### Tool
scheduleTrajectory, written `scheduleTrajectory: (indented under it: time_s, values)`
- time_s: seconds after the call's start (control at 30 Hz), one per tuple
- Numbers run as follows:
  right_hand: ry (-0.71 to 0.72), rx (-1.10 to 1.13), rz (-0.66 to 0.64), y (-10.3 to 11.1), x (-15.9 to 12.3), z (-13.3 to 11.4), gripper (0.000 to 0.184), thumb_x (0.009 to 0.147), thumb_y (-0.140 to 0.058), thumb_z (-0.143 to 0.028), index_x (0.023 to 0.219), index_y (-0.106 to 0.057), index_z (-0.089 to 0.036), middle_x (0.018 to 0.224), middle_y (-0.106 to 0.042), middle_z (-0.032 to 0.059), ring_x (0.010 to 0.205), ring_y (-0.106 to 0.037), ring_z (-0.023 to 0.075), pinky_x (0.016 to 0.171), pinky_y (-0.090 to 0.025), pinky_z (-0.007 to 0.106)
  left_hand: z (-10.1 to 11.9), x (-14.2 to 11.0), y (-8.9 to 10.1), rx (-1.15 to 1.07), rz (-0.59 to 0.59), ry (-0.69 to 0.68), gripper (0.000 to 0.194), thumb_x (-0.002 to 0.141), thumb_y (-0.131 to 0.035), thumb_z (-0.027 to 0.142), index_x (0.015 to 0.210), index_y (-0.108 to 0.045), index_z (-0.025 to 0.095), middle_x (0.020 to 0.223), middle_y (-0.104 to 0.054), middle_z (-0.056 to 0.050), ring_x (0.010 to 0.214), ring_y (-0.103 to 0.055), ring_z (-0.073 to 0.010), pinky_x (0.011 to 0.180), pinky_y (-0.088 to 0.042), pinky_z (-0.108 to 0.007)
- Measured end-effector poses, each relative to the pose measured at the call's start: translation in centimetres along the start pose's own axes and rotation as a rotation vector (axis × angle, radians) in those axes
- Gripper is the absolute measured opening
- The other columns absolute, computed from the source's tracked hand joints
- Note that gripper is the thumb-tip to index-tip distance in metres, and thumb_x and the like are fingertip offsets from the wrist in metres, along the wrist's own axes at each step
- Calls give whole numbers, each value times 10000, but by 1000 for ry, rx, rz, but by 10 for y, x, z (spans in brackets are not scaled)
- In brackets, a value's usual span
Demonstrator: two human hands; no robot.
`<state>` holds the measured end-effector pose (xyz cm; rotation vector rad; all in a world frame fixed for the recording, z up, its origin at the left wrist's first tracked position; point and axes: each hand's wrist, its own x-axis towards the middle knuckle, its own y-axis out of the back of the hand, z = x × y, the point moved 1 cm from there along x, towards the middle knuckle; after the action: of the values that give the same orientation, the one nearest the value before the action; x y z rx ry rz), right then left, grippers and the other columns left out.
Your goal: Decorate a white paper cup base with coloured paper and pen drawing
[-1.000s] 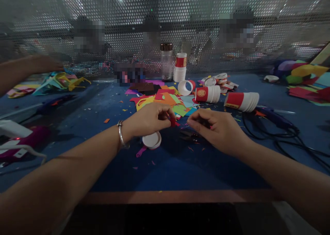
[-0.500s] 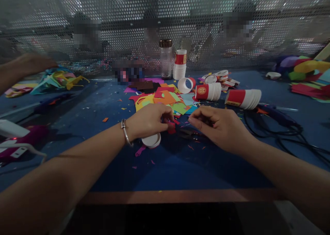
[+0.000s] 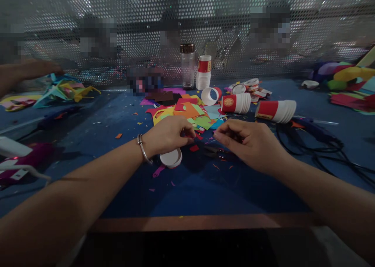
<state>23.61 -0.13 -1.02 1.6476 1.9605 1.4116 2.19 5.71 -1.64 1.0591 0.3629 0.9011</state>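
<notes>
My left hand (image 3: 171,133), with a silver bangle at its wrist, is curled above the table, thumb and fingertips close together; what they hold, if anything, I cannot make out. A small red paper piece (image 3: 194,148) lies on the table just below those fingertips. Across a narrow gap, my right hand (image 3: 249,140) pinches thumb against forefinger, with a tiny dark bit at the tips too small to name. Under the right hand lies a dark scissors-like tool (image 3: 218,153), partly hidden. A cut-down white cup base (image 3: 171,157) sits below my left wrist, beside a purple paper scrap (image 3: 158,171).
Coloured paper sheets (image 3: 187,111) are heaped beyond my hands. Red-and-white paper cups (image 3: 236,103) lie on their sides, and a glass bottle (image 3: 188,68) stands behind. A corded glue gun (image 3: 318,134) is at right, a power strip (image 3: 25,161) at left. Another person's hand (image 3: 43,67) reaches over papers.
The red paper piece has left my left fingertips and lies on the table. My right hand has hardly moved. The other person's hand at left has shifted slightly left.
</notes>
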Motion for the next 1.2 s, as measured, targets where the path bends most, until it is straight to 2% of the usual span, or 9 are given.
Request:
scheduleTrajectory:
  time_s: [0.13, 0.3, 0.43, 0.53, 0.73, 0.93, 1.07, 1.2]
  values:
    - [11, 12, 0, 0, -1, 1, 183, 923, -590, -281, 766, -639, -199, 597, -572, -32, 507, -457, 102, 495, -341, 260, -3, 2, -2, -8, 37, 36, 99, 743, -730, 241, 830, -763, 208, 791, -727, -27, 722, -609, -176, 652, -391, -265]
    - [5, 31, -14, 0, -2, 3, 186, 934, -589, -290, 787, -647, -193, 628, -612, -24, 544, -514, 108, 527, -381, 259, -6, 5, -5, -92, -13, 104, 76, 727, -735, 250, 741, -683, 197, 650, -657, 11, 583, -553, -139, 587, -386, -248]
    - [8, 22, -11, 0, -2, 3, 180, 933, -595, -282, 789, -651, -190, 620, -609, -25, 533, -507, 106, 520, -372, 261, -9, 5, -4, -163, -4, 85, 60, 719, -722, 208, 717, -664, 192, 671, -684, 3, 599, -575, -135, 597, -404, -246]
    - [23, 22, -18, -1, -2, 3, 178, 937, -593, -269, 794, -654, -184, 622, -615, -25, 534, -515, 102, 521, -382, 251, -8, 5, 0, -220, -24, 58, 62, 742, -715, 238, 716, -684, 191, 667, -696, 4, 614, -594, -134, 607, -412, -244]
    - [75, -10, -1, -1, -2, 4, 168, 931, -596, -225, 786, -658, -170, 620, -624, -25, 530, -521, 95, 516, -385, 237, -5, 5, 7, -154, -65, 114, 152, 796, -709, 319, 772, -694, 170, 714, -699, 14, 651, -586, -119, 644, -426, -239]
    - [80, -34, -4, -2, -1, 6, 166, 931, -600, -233, 794, -667, -167, 611, -623, -25, 517, -514, 94, 510, -382, 238, -17, 8, 3, -351, -56, 141, 153, 764, -715, 283, 843, -664, 162, 796, -724, -15, 729, -657, -143, 705, -517, -272]
    - [70, -25, -28, -3, -1, 8, 187, 935, -588, -255, 795, -672, -164, 628, -640, -9, 531, -545, 105, 521, -399, 241, -21, 8, 3, -369, -104, 95, 198, 727, -748, 259, 899, -705, 169, 868, -759, -28, 808, -690, -155, 779, -543, -294]
    - [60, -25, -37, -3, -1, 8, 179, 929, -590, -259, 801, -676, -166, 639, -648, -3, 534, -550, 110, 523, -403, 248, -19, 7, 3, -357, -86, 98, 153, 752, -725, 237, 886, -711, 165, 839, -761, -31, 771, -693, -145, 739, -541, -271]
